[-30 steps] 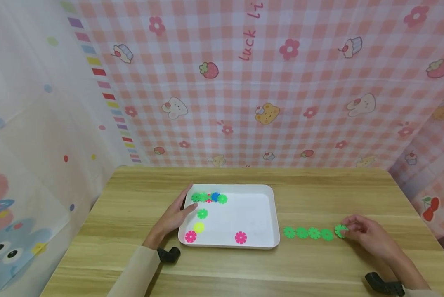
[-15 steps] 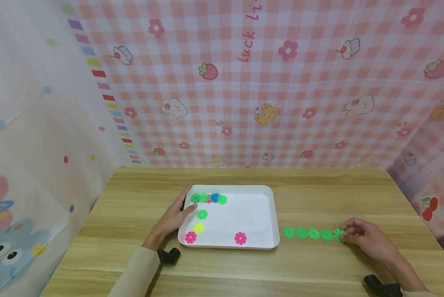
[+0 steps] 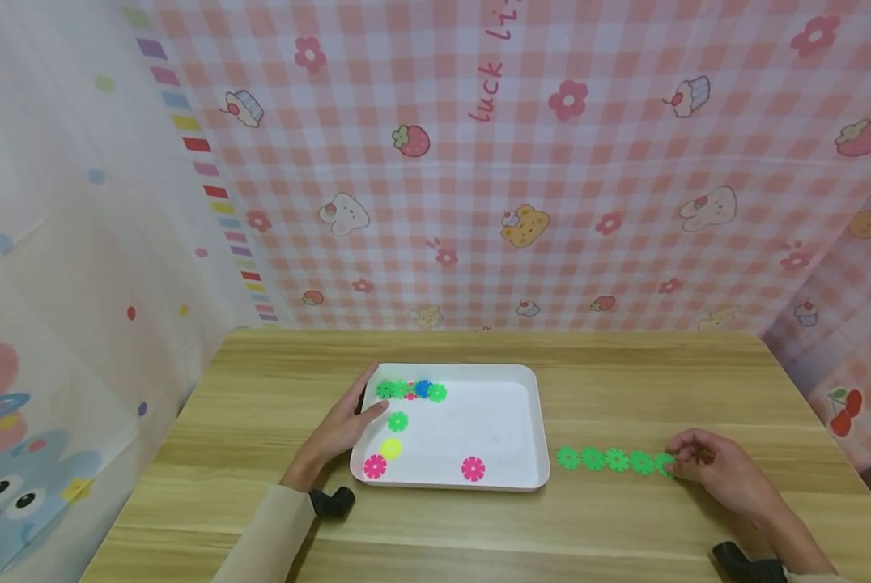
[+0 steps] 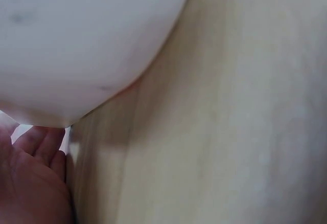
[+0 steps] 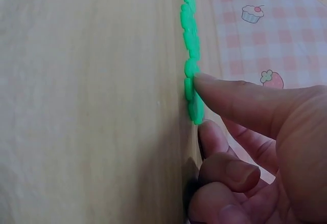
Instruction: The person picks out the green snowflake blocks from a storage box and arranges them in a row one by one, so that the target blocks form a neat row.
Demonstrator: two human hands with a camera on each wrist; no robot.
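Observation:
My left hand point(image 3: 344, 425) grips the left side of a white tray point(image 3: 494, 425), thumb over the rim and fingers outside; the left wrist view shows the fingers against the tray wall. Right of the tray, green notched plastic discs, like snowflake building pieces, lie in a row point(image 3: 616, 460) on the table. At the row's right end my right hand point(image 3: 727, 474) pinches the last green disc point(image 5: 195, 106) by its edge. In the right wrist view the thumb lies on that disc, which sits flat beside its neighbour. My fingers partly hide it in the head view.
Inside the tray a line of overlapping discs, including a blue disc point(image 3: 424, 389), lies at the back left. A loose green disc point(image 3: 397, 422), a yellow disc point(image 3: 391, 448) and two pink discs point(image 3: 473, 468) lie apart. A checked cloth point(image 3: 465, 186) hangs behind the wooden table point(image 3: 443, 534).
My right hand has brought the last green disc down and slightly left, from a gap beside the row to its end. The left hand and tray have stayed put.

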